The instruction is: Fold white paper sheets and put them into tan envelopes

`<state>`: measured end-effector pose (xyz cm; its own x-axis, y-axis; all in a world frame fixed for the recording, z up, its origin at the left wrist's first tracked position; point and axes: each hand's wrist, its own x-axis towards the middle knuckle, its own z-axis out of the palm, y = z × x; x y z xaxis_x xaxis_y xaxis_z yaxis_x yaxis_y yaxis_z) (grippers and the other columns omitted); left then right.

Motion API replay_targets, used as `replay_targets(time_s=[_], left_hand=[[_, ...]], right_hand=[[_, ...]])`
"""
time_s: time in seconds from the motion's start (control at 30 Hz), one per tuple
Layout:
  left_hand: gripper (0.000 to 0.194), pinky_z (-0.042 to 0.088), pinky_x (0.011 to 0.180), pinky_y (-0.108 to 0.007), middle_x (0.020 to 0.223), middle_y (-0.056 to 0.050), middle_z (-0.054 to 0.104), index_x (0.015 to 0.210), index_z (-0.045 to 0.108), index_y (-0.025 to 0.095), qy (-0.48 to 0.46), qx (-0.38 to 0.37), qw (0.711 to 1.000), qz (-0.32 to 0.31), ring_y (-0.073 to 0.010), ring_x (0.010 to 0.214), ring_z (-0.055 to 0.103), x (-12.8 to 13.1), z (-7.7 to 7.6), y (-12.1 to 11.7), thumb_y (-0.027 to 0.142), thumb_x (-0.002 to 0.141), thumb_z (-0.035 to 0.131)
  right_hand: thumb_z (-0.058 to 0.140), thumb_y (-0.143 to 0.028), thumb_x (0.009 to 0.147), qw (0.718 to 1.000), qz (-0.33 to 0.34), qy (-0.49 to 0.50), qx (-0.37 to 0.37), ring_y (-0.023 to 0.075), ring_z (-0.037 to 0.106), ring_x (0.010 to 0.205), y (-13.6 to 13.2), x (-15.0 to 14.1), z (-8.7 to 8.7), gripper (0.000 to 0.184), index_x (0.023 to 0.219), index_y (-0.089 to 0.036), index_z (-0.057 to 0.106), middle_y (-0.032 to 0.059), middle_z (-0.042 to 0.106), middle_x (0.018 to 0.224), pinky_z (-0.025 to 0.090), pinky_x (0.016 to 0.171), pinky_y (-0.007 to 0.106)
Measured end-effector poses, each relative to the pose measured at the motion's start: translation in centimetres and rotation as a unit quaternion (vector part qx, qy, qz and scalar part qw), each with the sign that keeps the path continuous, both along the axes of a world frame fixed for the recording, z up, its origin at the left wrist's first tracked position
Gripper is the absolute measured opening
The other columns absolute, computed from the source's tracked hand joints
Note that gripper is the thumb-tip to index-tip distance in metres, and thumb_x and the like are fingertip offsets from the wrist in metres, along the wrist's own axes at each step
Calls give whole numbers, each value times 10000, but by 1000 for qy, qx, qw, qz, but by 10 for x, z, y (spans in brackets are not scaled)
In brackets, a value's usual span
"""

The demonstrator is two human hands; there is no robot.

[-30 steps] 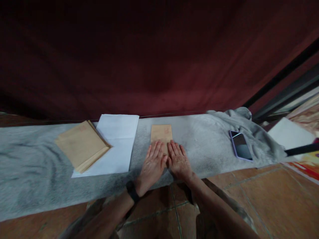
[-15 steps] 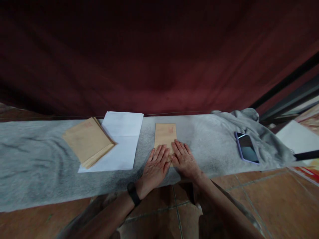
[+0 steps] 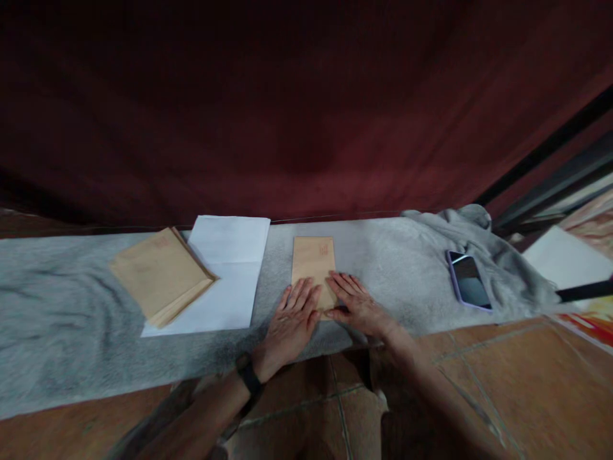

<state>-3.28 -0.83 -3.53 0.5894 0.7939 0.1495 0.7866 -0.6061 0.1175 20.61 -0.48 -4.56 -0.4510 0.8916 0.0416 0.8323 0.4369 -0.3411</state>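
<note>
A brown paper envelope [image 3: 313, 257] with small red print near its far right corner lies flat on the grey cloth [image 3: 383, 275] in front of me. My left hand [image 3: 293, 316] rests flat over its near left part, fingers stretched out. On the near right edge lies my right hand [image 3: 358, 303], also flat with fingers extended. Both thumbs point inward at the near end of the envelope, which the hands partly cover. To the left, a stack of brown envelopes [image 3: 160, 271] sits askew on white paper sheets [image 3: 234, 275] that bear a crosswise crease.
A phone in a purple case [image 3: 470, 281] lies on the cloth at the right, beside bunched folds. Dark red fabric [image 3: 306, 128] hangs along the back edge. A white panel [image 3: 567, 259] and a dark bar stand at far right. Tiled floor [image 3: 517, 370] shows below.
My hands have moved slightly apart, the right one outward, so more of the envelope shows between them. The whole view has shifted a little; the stack, sheets and phone stay in place.
</note>
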Motion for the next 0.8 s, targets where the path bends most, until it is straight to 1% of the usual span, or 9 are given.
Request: replay_targets(time_s=[0.17, 0.3, 0.4, 0.5, 0.57, 0.63, 0.73, 0.77, 0.8], left_hand=[[533, 259, 1248, -484, 1669, -88, 293, 1569, 359, 222, 6, -12, 1000, 8, -242, 1543, 267, -5, 2, 3, 375, 1059, 330], [534, 241, 1255, -466, 1674, -67, 281, 1568, 364, 240, 8, -17, 1000, -2, -230, 1546, 257, -12, 1, 7, 404, 1061, 335], [540, 239, 1254, -460, 1672, -46, 288, 1578, 345, 264, 12, -27, 999, -17, -225, 1549, 249, -19, 0, 13, 424, 1062, 337], [543, 248, 1248, -456, 1673, -26, 287, 1588, 319, 284, 20, -47, 998, -30, -223, 1552, 238, -24, -1, 17, 426, 1065, 331], [542, 248, 1247, -454, 1675, -20, 281, 1589, 316, 287, 25, -55, 998, -30, -223, 1553, 232, -25, -1, 19, 423, 1065, 330], [543, 241, 1249, -455, 1675, -23, 282, 1589, 319, 280, 26, -54, 998, -28, -224, 1553, 235, -24, 0, 18, 420, 1064, 326], [550, 229, 1254, -464, 1668, -40, 300, 1590, 320, 257, 21, -40, 999, -25, -229, 1547, 254, -21, 1, 15, 405, 1060, 318], [551, 224, 1255, -467, 1666, -44, 307, 1590, 320, 252, 19, -32, 999, -21, -231, 1545, 260, -20, 1, 14, 393, 1058, 319], [551, 222, 1256, -469, 1665, -46, 311, 1590, 322, 249, 17, -24, 999, -17, -233, 1543, 265, -18, 1, 13, 381, 1055, 323]], right_hand=[[643, -541, 916, 998, -5, -5, -60, 275, 177, 1568, 3, 11, 5, 874, 1624, -251, 221, 86, 209, 1696, 188, 1281, 505], [659, -497, 912, 996, -5, 1, -91, 261, 137, 1576, 5, 16, 9, 873, 1624, -260, 215, 74, 202, 1699, 179, 1285, 497], [650, -489, 918, 994, -2, 9, -105, 241, 138, 1576, 6, 18, 14, 845, 1617, -247, 242, 69, 204, 1698, 170, 1290, 473], [640, -520, 920, 994, 4, 21, -108, 238, 181, 1568, 7, 21, 18, 810, 1601, -243, 297, 64, 242, 1687, 186, 1289, 464], [623, -558, 925, 994, 1, 40, -98, 247, 233, 1555, 8, 20, 20, 787, 1585, -236, 341, 70, 296, 1669, 216, 1281, 466], [556, -578, 960, 994, -24, 72, -73, 250, 292, 1534, 9, 13, 21, 738, 1580, -230, 356, 78, 354, 1643, 270, 1263, 466], [352, -526, 1050, 989, -91, 112, -15, 238, 357, 1505, 6, -10, 18, 616, 1592, -236, 326, 81, 412, 1613, 364, 1215, 480], [295, -495, 1067, 988, -99, 114, 9, 233, 362, 1502, 4, -20, 17, 595, 1595, -223, 316, 87, 418, 1608, 375, 1208, 489], [273, -473, 1072, 990, -87, 111, 33, 231, 343, 1512, 2, -29, 15, 597, 1594, -187, 317, 102, 406, 1613, 364, 1216, 487]])
